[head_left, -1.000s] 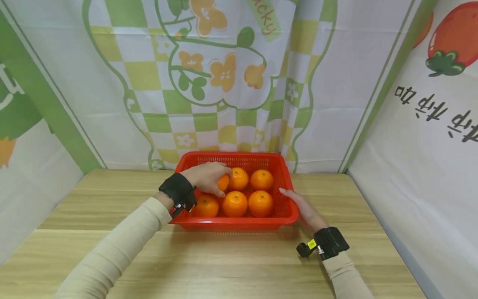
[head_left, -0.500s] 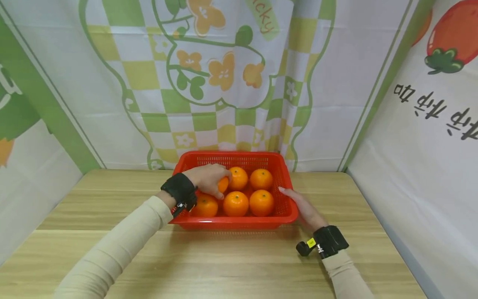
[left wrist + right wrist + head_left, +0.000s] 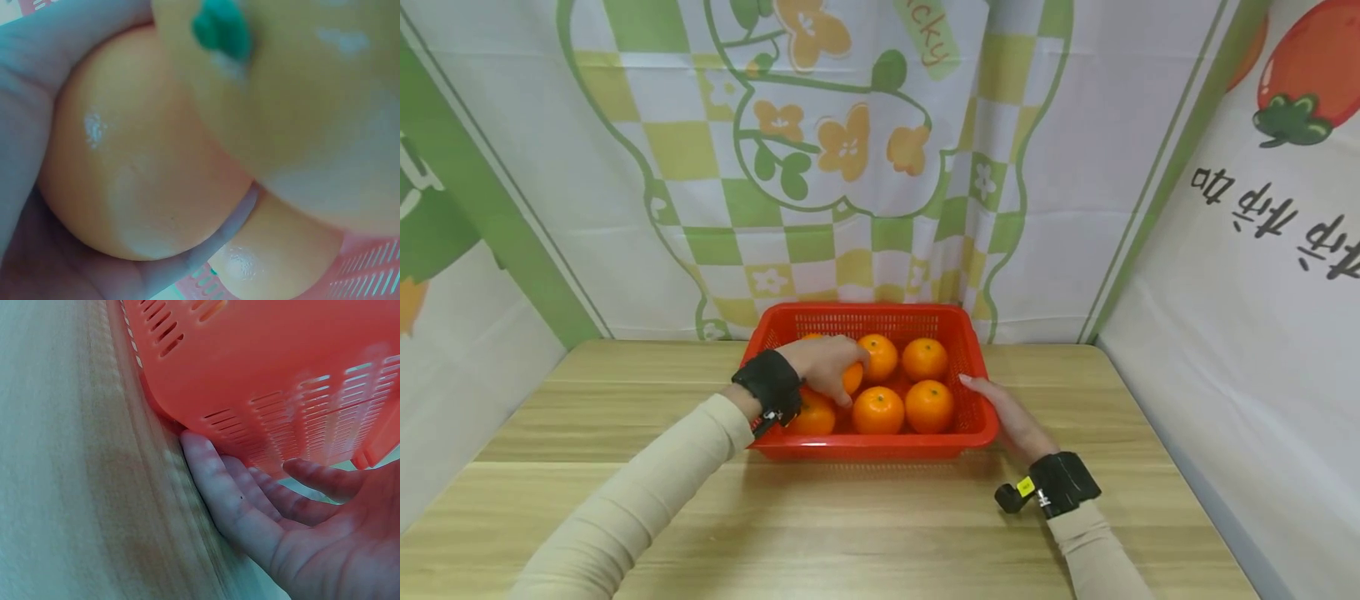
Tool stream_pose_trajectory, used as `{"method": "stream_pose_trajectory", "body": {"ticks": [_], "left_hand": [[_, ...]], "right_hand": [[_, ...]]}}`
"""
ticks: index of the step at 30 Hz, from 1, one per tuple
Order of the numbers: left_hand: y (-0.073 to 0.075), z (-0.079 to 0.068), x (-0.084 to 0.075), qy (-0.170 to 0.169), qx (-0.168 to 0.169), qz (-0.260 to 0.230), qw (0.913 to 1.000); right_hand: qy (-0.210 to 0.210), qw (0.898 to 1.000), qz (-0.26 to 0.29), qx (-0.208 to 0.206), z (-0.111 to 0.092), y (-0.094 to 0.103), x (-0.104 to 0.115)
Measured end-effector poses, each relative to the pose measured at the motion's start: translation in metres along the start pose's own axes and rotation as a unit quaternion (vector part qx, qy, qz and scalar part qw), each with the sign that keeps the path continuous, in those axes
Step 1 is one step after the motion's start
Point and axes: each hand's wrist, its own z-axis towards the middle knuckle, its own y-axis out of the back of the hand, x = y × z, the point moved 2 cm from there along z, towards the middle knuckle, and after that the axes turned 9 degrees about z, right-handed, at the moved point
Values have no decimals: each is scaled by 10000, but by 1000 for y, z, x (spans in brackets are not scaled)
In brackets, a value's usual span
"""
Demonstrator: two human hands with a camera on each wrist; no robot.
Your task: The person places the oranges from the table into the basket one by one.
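A red perforated plastic basket (image 3: 865,442) stands on the table with several oranges in it. My left hand (image 3: 826,363) reaches in from the left and grips an orange (image 3: 852,377). In the left wrist view the fingers and thumb curl round this orange (image 3: 137,156). Very close to that camera is another orange (image 3: 306,125) with a green stem end. My right hand (image 3: 1015,423) holds the basket's right side, its thumb tip over the rim. In the right wrist view its fingers (image 3: 219,481) lie against the outer wall, low near the table; the thumb's grip is not clear there.
Beside the left hand are a front-left orange (image 3: 812,415) and a partly hidden back-left orange (image 3: 812,337). The wooden table (image 3: 865,533) ends at a patterned cloth (image 3: 850,250) right behind the basket. A white printed panel (image 3: 1262,333) stands on the right.
The left hand with its orange has shifted slightly right and toward the front, uncovering part of the back-left orange. Front oranges have nudged slightly right. The right hand stays on the basket.
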Motion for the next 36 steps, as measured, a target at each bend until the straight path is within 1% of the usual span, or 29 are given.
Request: {"method": "stream_pose_trajectory", "body": {"ticks": [2,4,9,15,23,29,36], "left_hand": [[0,0,-2,-33,46,-19,10000],[0,0,-3,32,101,2,9999],[-1,1,-5,313,339,-98,9989],[-2,1,-8,486,675,-203,9963],[1,0,-10,673,960,-390,9923],[0,0,-12,679,1106,-474,9904],[-3,-3,-13,612,1216,-826,9872]], "right_hand": [[-9,10000,8,-33,-1,0,0],[-26,10000,1,-81,-1,0,0],[-71,9999,-5,-147,-3,0,0],[-58,10000,1,-38,-2,-1,0],[-50,10000,17,9,-1,-2,1],[-44,10000,-21,8,-1,-2,1],[-36,10000,35,-48,-1,-2,0]]}}
